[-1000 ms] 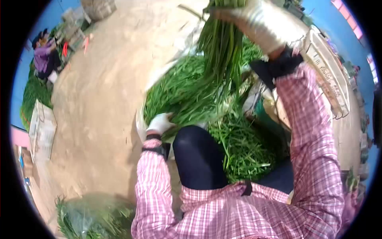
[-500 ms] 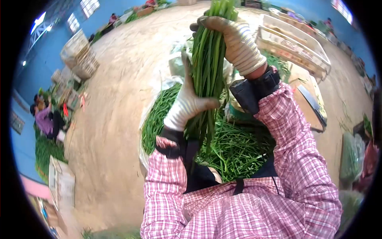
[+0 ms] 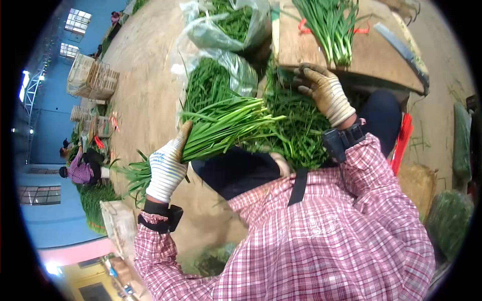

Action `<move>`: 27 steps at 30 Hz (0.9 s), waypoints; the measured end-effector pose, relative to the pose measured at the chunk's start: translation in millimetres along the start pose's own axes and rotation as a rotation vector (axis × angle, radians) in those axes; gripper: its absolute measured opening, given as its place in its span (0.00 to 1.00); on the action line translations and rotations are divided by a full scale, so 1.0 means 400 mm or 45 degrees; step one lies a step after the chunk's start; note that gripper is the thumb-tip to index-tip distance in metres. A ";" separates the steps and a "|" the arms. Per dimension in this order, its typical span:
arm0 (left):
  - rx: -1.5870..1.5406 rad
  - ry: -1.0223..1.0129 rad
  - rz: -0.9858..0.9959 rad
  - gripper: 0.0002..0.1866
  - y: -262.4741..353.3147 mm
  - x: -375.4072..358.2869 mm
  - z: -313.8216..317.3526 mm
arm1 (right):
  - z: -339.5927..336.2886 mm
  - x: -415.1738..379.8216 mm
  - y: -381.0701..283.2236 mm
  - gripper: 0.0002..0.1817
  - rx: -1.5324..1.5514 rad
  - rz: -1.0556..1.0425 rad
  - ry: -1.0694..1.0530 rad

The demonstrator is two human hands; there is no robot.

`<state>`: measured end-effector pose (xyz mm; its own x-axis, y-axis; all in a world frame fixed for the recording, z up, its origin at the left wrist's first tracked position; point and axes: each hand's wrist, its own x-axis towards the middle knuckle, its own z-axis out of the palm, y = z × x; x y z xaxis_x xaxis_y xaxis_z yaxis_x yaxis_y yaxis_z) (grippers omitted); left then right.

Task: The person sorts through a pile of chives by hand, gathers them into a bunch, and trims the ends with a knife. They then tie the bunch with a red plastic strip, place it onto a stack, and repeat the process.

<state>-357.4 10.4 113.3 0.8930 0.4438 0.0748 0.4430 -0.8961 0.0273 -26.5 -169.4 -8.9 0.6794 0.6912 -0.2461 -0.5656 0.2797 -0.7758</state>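
My left hand [image 3: 168,168], in a striped work glove, is wrapped round a bunch of long green stalks [image 3: 216,131]. The bunch lies sideways, pale cut ends to the right and leafy ends past my wrist side at the left. My gloved right hand [image 3: 326,93] is apart from it, fingers spread and holding nothing, just below the front edge of a wooden board [image 3: 296,47]. On that board rests another bunch [image 3: 335,30] with a red tie [image 3: 361,30] under it. Loose greens [image 3: 301,125] lie between my hands, above my lap.
A long blade [image 3: 394,41] lies at the board's right side. Plastic bags of greens [image 3: 208,83] stand beyond my left hand. Red strips [image 3: 403,143] hang by my right knee. Crates [image 3: 93,78] and a seated person in purple [image 3: 80,168] are at the far left.
The bunch has gone from upright between both hands to sideways in my left hand, lower and further left. My right hand has let go and moved down. The view has shifted, showing the board.
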 end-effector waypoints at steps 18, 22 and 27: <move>0.115 0.116 0.140 0.42 0.038 -0.071 0.115 | -0.070 0.047 0.119 0.17 -2.372 -0.160 -0.114; 0.189 0.133 0.139 0.44 0.030 -0.051 0.129 | -0.021 -0.041 0.071 0.19 -2.059 -0.215 -0.241; 0.204 0.176 0.181 0.45 0.040 -0.023 0.137 | 0.044 -0.081 0.141 0.16 -1.899 -0.315 -0.697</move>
<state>-354.2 -7.3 58.4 0.9327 0.2983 0.2026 0.3307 -0.9317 -0.1506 -88.4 -164.4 -34.4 0.2544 0.9651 -0.0617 0.6878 -0.2254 -0.6900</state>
